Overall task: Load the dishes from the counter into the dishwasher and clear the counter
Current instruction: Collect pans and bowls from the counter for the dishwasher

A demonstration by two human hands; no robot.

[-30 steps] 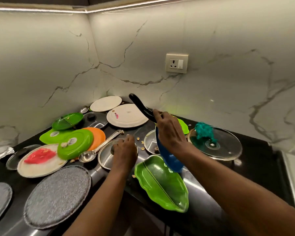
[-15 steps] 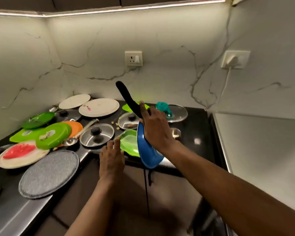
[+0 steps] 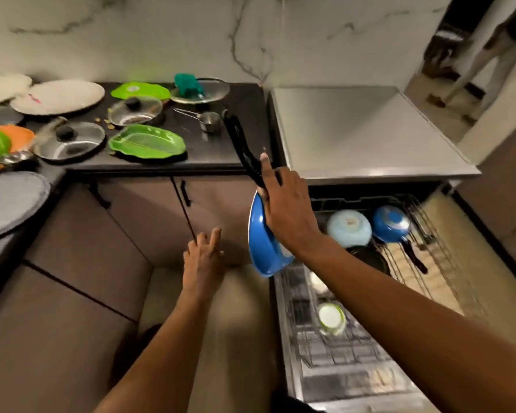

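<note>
Right hand grips a blue pan by its black handle, forefinger laid along the handle; pan tilted on edge, held in the air just left of the dishwasher rack, handle pointing up over the worktop edge; left hand empty, fingers straight and loose, low and left of the pan; rack pulled out, holding a pale blue bowl, a small blue saucepan, a dark pan; on the worktop, left of the dishwasher: green leaf dish, steel lid, glass lid, small steel cup, white plate.
</note>
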